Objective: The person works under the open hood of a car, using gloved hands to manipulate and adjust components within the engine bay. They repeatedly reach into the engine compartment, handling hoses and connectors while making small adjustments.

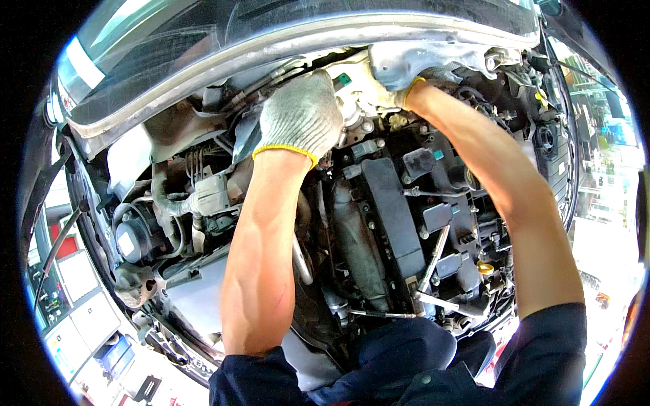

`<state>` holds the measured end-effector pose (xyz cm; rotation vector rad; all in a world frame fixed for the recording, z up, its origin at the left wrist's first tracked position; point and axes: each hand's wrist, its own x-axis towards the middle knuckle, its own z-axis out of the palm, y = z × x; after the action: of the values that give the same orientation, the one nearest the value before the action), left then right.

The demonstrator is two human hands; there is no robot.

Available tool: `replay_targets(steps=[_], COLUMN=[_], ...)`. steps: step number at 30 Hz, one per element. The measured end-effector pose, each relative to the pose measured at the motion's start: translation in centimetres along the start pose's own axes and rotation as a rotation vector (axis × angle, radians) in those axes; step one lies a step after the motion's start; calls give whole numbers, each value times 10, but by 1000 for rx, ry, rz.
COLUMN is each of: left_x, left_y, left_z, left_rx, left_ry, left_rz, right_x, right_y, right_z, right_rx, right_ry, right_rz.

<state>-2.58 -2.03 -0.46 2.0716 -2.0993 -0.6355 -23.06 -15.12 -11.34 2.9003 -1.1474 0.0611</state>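
My left hand (300,114), in a grey knit glove with a yellow cuff, reaches into the far end of the engine bay, back upward. Its fingers go down out of sight beside a brightly lit metal part. My right hand (393,97) wears a matching glove and reaches in from the right, partly under a silver-grey metal shield (413,62). Glare washes out its outline, and its fingers cannot be made out. Between the hands and me lies the engine, with a long black cover (393,216) and several ignition coils (440,216).
Metal tool-like rods (435,258) lie across the engine's near right part, close to a yellow ring handle (485,268). A round-capped reservoir (132,240) stands at the left. The windscreen (271,27) borders the far side. Drawer cabinets (91,314) stand beyond the car at left.
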Motion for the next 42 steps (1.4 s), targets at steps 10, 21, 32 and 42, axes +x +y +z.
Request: replay_targets(steps=[10, 21, 32, 42], left_x=[-5, 3, 2, -1], left_y=[1, 1, 13, 1], left_z=[-6, 6, 1, -1], left_rx=[-12, -20, 18, -40], left_ry=[-44, -9, -20, -16], left_rz=[-32, 26, 14, 6], right_x=[1, -8, 10, -8], right_y=[7, -6, 2, -1], right_z=[18, 0, 63, 11], right_rx=[102, 258, 689, 419], right_ry=[119, -6, 154, 9], right_rz=[62, 203, 312, 296])
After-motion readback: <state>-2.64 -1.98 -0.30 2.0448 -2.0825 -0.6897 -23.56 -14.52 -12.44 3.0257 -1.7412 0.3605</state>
